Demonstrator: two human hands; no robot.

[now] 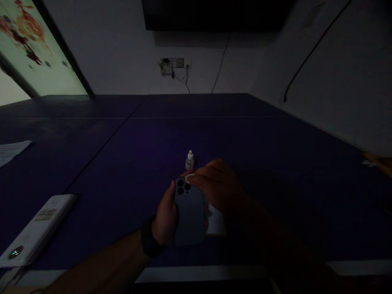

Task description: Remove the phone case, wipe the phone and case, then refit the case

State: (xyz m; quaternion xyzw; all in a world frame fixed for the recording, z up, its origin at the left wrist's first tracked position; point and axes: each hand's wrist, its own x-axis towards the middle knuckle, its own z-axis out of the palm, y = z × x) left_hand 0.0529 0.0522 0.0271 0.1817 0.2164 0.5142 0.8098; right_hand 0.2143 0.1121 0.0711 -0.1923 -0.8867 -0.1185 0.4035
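Observation:
My left hand [166, 216] is wrapped round a blue-grey smartphone [190, 218], thumb along its left edge and fingertips showing at its right. The phone's back faces me, with its camera lenses at the upper left. Pinched in the fingers of my right hand [219, 181] is a small white piece, perhaps a pad or cloth [189, 177], pressed near the lenses at the phone's top edge. Just beyond the phone stands a small dropper bottle [190, 161] with a white top. A white flat item [216, 221] lies partly hidden behind the phone and my right hand.
On the left of the dark blue table [147, 143] lies a white power bank [39, 228] with a cable at its near end. Paper [14, 152] lies farther back at the left edge. Wall sockets [176, 63] with cords sit below a dark screen [217, 14].

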